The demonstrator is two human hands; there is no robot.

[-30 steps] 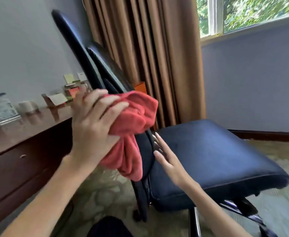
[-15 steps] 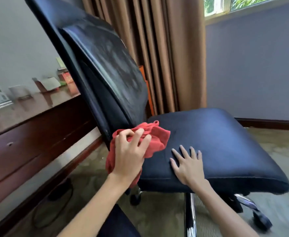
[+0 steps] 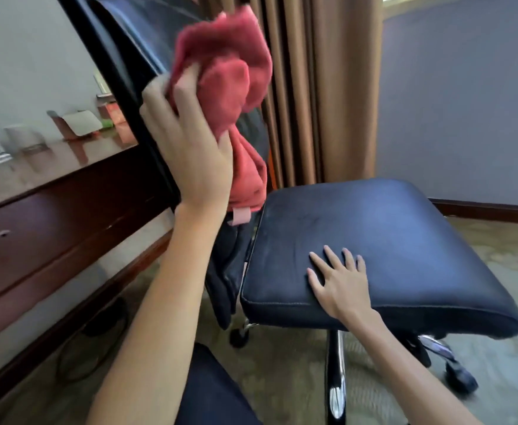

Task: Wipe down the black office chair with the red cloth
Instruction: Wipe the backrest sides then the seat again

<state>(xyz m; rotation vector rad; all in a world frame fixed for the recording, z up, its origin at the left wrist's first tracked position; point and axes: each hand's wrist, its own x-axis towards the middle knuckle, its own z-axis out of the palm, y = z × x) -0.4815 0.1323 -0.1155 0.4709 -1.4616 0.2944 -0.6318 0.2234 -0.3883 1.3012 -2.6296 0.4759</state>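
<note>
The black office chair (image 3: 404, 240) stands before me, its seat to the right and its tall backrest (image 3: 122, 56) leaning up to the left. My left hand (image 3: 190, 148) is raised in front of the backrest and grips the bunched red cloth (image 3: 230, 72), which hangs down over the backrest's lower part. My right hand (image 3: 340, 280) lies flat with spread fingers on the front left of the seat cushion.
A dark wooden desk (image 3: 52, 194) with small items on top runs along the left wall behind the backrest. Brown curtains (image 3: 312, 87) hang behind the chair. The chrome chair base (image 3: 335, 378) and its casters stand on patterned floor. My dark-clothed knee (image 3: 214, 391) is at the bottom centre.
My left hand has swept the red cloth up from the seat's back edge to high on the backrest. My right hand has stayed flat on the seat.
</note>
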